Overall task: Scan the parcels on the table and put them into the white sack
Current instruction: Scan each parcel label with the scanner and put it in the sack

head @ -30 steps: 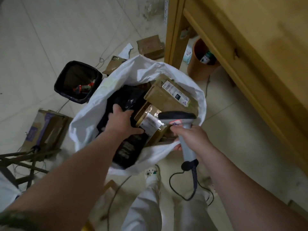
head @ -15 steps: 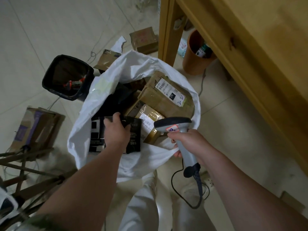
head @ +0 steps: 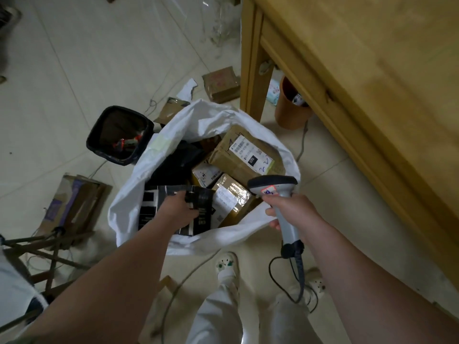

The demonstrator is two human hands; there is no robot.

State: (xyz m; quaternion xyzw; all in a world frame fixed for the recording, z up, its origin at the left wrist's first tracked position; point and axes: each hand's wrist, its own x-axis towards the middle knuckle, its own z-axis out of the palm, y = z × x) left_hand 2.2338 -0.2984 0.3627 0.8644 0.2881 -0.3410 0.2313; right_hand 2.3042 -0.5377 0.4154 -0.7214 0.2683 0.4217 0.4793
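Left hand: reaches into the sack, fingers curled on the top fold of a flat black plastic mailer parcel, thumb against its face.
Right hand: wrapped round the handle of a grey handheld barcode scanner, head level over the sack's near right rim; dark coiled cable hangs from the butt.
White woven sack: stands open on the tiled floor, beside the table leg. The black mailer leans against its near wall.
Contents, other: large brown cardboard box with white label, far right; small brown tape-wrapped box, just under the scanner head; small labelled carton between them; dark plastic bags, far left.
Light wooden table: right of the sack; its visible top bears no parcel.
Orange-brown bucket: under the table.
Black square bin: just left of the sack.
Flattened cardboard: on the floor, left.
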